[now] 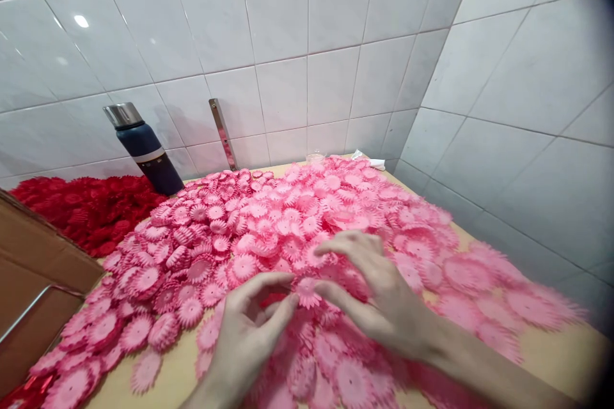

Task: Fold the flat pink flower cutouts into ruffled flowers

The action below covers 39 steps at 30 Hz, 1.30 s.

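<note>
Dial centred on the small pink disc (307, 293) between the hands, 12 pointing away from the person. Left hand (247, 326) lay at 8 o'clock, thumb and forefinger curved toward each other with a narrow gap between the tips, both at the disc's near-left edge; whether they gripped it could not be told. Right hand (384, 287) lay at 3 o'clock, thumb and forefinger spread wide, nothing seen between them; its thumb tip was at the disc's right edge, contact uncertain. Notched pink discs (146, 280) surrounded both hands, heaped on a yellow table (118, 386), with larger, paler ones toward 3 o'clock. Red pile (91, 211) sat between 9 and 10 o'clock, carton (38, 307) at 9. Blue bottle (148, 153), steel-capped, stood at 10 beside the red pile. Metal strip (223, 134) rested near the tiled wall (283, 96) at 11; white scrap (377, 163) at 1.
</note>
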Motion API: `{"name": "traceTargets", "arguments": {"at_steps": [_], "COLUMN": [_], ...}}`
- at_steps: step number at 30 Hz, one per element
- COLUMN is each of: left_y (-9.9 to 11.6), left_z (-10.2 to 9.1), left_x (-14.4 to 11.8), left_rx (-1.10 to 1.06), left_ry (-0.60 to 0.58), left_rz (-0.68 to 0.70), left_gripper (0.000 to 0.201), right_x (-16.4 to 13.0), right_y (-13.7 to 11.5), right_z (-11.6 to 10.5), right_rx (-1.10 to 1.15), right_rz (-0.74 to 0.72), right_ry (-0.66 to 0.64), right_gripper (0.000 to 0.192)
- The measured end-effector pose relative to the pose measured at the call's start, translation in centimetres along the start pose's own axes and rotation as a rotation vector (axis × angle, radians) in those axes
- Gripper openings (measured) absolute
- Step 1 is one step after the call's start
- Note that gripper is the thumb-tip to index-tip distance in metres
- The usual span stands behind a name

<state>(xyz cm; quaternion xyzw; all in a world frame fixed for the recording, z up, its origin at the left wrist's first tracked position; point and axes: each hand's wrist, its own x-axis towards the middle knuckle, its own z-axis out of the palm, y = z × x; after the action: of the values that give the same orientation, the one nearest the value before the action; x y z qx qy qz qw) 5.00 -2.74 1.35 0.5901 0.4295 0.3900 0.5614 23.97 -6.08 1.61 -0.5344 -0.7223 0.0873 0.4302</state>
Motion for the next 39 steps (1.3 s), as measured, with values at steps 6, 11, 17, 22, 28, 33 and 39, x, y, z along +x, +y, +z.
{"name": "traceTargets", "arguments": {"at_steps": [6, 11, 17, 22, 28, 33, 39], "left_y": [-0.3, -1.7, -1.8, -1.0, -0.9, -0.4, 0.5], "left_z": [-0.1, -0.2, -0.2, -0.2, -0.1, -0.2, -0.2], "left_x": [-0.4, -0.5, -0.5, -0.6, -0.7, -0.6, -0.4], "left_rx": [-0.056, -0.124, 0.078, 0.306, 0.308, 0.215, 0.201], "left_ry": [-0.152, -0.237, -0.183, -0.139, -0.072, -0.055, -0.009], "left_rz": [0.088, 0.124, 0.167, 0.223, 0.238, 0.247, 0.279], "left_gripper": [0.017, 0.032, 0.041, 0.029, 0.019, 0.019, 0.016], "right_x": [-0.3, -0.5, -0.7, -1.0, -1.1, -0.9, 0.1], "right_y": [-0.5, -0.3, -0.6, -0.6, -0.5, -0.6, 0.7], "right_z": [1.0, 1.1, 1.3, 1.5, 1.8, 1.8, 0.3], "right_rx": [0.434, 0.456, 0.544, 0.441, 0.244, 0.331, 0.253], "right_rz": [0.096, 0.155, 0.194, 0.167, 0.051, 0.204, 0.376], "right_ry": [-0.134, -0.09, -0.143, -0.186, -0.038, 0.065, 0.264], "right_gripper": [0.008, 0.018, 0.012, 0.01, 0.012, 0.013, 0.021]}}
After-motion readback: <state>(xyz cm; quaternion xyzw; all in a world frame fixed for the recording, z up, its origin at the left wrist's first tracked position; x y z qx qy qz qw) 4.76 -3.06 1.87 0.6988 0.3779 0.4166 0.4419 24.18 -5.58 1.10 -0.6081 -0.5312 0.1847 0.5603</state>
